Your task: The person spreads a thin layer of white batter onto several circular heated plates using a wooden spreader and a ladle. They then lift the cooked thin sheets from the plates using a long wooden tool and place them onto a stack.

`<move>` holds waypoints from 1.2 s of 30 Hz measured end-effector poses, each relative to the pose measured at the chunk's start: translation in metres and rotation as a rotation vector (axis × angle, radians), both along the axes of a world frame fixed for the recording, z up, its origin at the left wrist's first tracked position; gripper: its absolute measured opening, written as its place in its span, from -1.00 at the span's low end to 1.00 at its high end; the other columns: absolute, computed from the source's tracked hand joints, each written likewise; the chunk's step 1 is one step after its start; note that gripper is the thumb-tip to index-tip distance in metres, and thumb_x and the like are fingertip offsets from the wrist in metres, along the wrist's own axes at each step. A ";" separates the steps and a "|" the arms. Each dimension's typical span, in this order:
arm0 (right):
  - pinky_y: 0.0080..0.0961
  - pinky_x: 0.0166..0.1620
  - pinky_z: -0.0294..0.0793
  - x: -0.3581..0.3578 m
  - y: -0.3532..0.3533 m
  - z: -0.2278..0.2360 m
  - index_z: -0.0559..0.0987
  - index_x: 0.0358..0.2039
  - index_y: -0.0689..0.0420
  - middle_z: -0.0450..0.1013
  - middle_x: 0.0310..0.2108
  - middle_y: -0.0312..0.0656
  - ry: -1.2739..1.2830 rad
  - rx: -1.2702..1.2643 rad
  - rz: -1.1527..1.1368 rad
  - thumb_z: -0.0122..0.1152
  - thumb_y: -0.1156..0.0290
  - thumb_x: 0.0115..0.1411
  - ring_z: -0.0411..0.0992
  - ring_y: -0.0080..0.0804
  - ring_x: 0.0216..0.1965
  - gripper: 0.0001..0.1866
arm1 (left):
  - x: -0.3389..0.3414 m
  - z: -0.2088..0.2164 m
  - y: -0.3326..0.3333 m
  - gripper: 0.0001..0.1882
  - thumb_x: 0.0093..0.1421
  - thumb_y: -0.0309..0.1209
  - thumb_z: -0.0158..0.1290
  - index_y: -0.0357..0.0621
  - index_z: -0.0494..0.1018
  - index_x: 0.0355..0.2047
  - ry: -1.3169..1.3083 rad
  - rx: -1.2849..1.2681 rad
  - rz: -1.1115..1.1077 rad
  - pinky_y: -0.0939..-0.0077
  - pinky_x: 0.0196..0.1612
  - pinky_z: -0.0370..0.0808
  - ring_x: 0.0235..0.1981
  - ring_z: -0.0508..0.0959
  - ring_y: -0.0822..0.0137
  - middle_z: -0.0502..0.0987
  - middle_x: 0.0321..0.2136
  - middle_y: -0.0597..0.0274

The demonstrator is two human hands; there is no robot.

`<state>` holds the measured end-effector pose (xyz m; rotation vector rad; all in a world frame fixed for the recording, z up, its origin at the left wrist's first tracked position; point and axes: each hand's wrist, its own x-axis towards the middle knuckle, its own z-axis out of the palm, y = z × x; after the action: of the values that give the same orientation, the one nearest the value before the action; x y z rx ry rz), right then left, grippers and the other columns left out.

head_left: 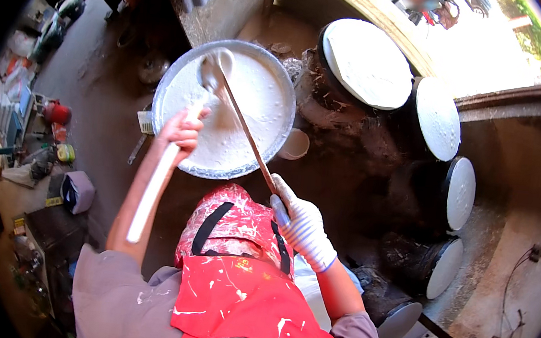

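A large round basin of thick white liquid stands in front of me. My bare left hand is wrapped round the long white handle of a tool, which runs back along my forearm. The far end of that tool is blurred over the liquid, so I cannot tell its kind. My right hand, in a white glove with blue stripes, is closed on a long thin brown stick. The stick slants across the basin and meets a blurred rounded, pale head; whether they join is unclear.
Several dark round containers with white faces, among them a large one, curve along the right. A small white cup sits beside the basin. A red canister and clutter lie far left. My red apron is splashed white.
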<state>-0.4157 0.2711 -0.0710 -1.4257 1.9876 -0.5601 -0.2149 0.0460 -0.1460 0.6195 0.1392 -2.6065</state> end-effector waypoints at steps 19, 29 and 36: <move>-0.53 -0.47 0.40 0.031 0.081 -0.003 0.33 0.02 0.07 0.44 -0.52 -0.02 -0.165 -0.272 -0.236 0.05 0.43 0.07 0.47 -0.26 -0.54 -0.56 | 0.033 0.002 0.027 -0.66 0.21 -0.23 -0.19 -0.25 0.22 -0.14 -0.500 -0.447 -0.271 0.84 -0.80 0.05 -0.84 0.10 0.69 0.18 -0.72 0.42; -0.56 -0.32 0.42 0.058 0.028 0.010 0.33 0.01 0.11 0.45 -0.30 -0.01 -0.311 -0.187 -0.322 0.04 0.37 0.10 0.49 -0.29 -0.36 -0.58 | 0.046 -0.065 0.007 -0.66 0.22 -0.23 -0.22 -0.20 0.21 -0.11 -0.535 -0.170 -0.264 0.81 -0.80 0.05 -0.86 0.10 0.66 0.19 -0.70 0.43; -0.63 -0.44 0.39 0.057 0.017 0.007 0.30 0.04 0.11 0.40 -0.64 -0.17 -0.408 -0.112 -0.420 0.00 0.36 0.12 0.44 -0.50 -0.59 -0.56 | 0.052 -0.086 0.001 -0.65 0.20 -0.21 -0.17 -0.18 0.24 -0.11 -0.786 -0.291 -0.235 0.78 -0.79 0.04 -0.86 0.08 0.64 0.21 -0.70 0.36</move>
<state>-0.3586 0.2882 -0.0638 -0.8581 1.9380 -1.0680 -0.1626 0.0468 -0.2322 1.5460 -0.5738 -2.3143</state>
